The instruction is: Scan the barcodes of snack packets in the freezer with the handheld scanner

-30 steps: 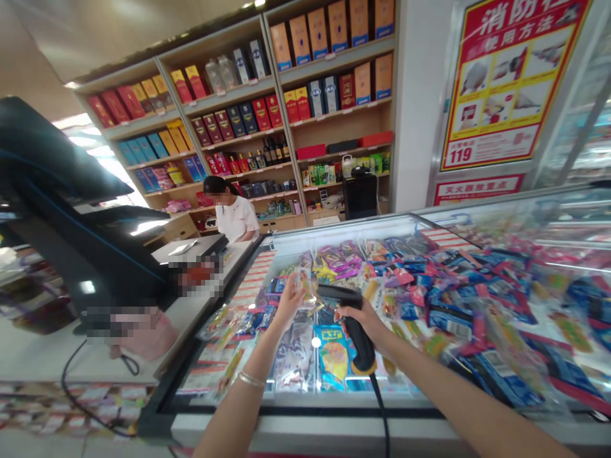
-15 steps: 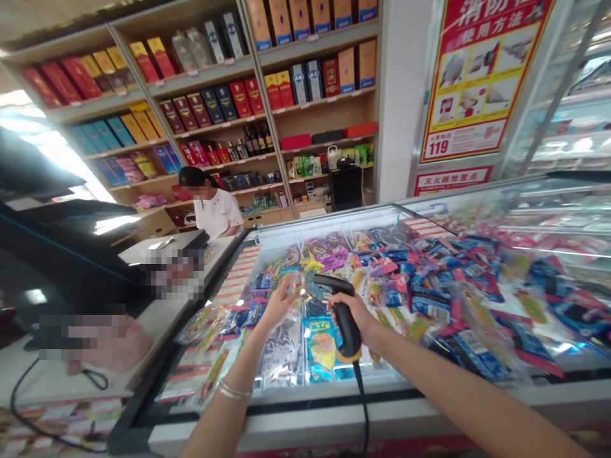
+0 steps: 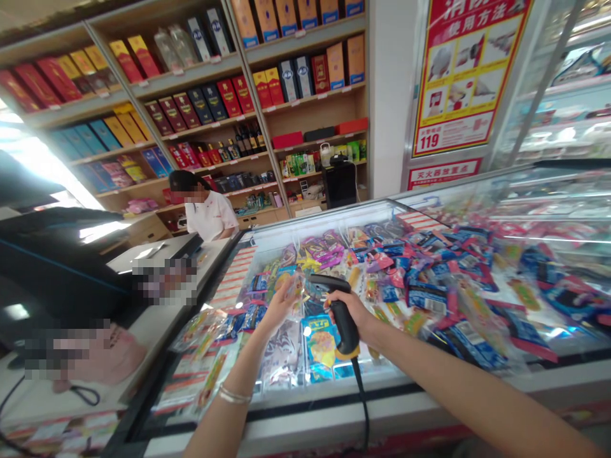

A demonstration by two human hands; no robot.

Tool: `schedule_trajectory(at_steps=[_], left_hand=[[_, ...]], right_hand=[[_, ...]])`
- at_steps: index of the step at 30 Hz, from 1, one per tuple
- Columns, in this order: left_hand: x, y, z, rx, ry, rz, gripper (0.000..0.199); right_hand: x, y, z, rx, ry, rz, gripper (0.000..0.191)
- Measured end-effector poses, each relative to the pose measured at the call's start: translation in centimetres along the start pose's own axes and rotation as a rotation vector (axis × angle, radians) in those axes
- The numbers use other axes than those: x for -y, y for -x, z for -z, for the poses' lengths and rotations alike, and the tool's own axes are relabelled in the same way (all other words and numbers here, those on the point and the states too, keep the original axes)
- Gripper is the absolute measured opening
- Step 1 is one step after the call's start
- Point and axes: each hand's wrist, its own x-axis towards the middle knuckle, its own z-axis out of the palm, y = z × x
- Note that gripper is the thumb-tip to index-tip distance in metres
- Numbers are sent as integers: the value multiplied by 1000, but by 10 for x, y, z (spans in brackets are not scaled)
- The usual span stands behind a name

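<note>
My right hand (image 3: 359, 313) is wrapped round the handle of a black barcode scanner (image 3: 344, 327), its head pointing left and its cable hanging down. Just left of the scanner head, my left hand (image 3: 281, 301) grips a clear plastic packet (image 3: 299, 294); what is inside it is hard to make out. Both hands are above the glass-topped freezer (image 3: 324, 407), full of packaged snacks. Below them lies a blue and yellow packet (image 3: 321, 350). Blue and pink packets (image 3: 427, 298) are heaped to the right, with purple packets (image 3: 329, 249) farther back.
Beyond the freezer, a person in a white top (image 3: 210, 213) is at the counter (image 3: 162, 321). A pink bag (image 3: 107, 356) and a dark monitor (image 3: 57, 267) stand at left. Shelves of boxes (image 3: 210, 114) line the back wall, beside a red poster (image 3: 465, 83).
The surroundings have shifted slightly left in view. My left hand has turned a little with the clear packet, while the scanner stays almost in place in my right hand.
</note>
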Motion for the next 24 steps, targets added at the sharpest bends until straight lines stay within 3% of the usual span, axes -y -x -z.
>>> schedule_trajectory(at_steps=[6, 14, 24], left_hand=[[0, -1, 0, -85, 1, -30, 57], [8, -4, 5, -91, -32, -69, 55], [-1, -2, 4, -118, -39, -17, 58]], right_hand=[[1, 0, 0, 12, 2, -21, 17], [2, 0, 1, 19, 16, -58, 18], [-3, -4, 3, 39, -31, -26, 14]])
